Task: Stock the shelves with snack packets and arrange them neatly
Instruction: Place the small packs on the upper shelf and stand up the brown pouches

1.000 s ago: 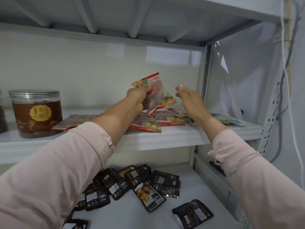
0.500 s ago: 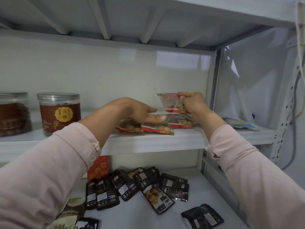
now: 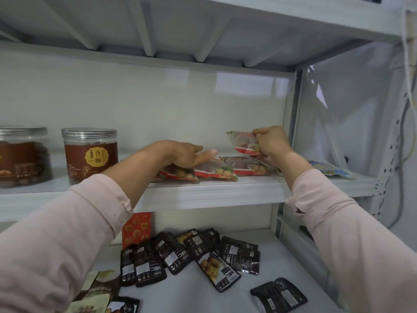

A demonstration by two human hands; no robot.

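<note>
Snack pkts (image 3: 215, 171): red edges, yellow fruit print. Jar (image 3: 90, 154): brown label w/ yellow badge. Lower pkts (image 3: 149, 265): black, white labels. Sleeves (image 3: 67, 233): pale pink.

The white metal shelves (image 3: 214, 193) hold two clear plastic jars with brown labels (image 3: 90, 154), four red-edged transparent snack packets (image 3: 216, 171), at least nine black foil pouches (image 3: 218, 271), one blue-and-white packet (image 3: 329, 169) and one orange-red printed carton (image 3: 136, 229).

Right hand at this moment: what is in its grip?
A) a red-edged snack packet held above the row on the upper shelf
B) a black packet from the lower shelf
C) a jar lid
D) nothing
A: the right hand pinches a red-edged snack packet above the packets lying flat on the upper shelf.
</note>
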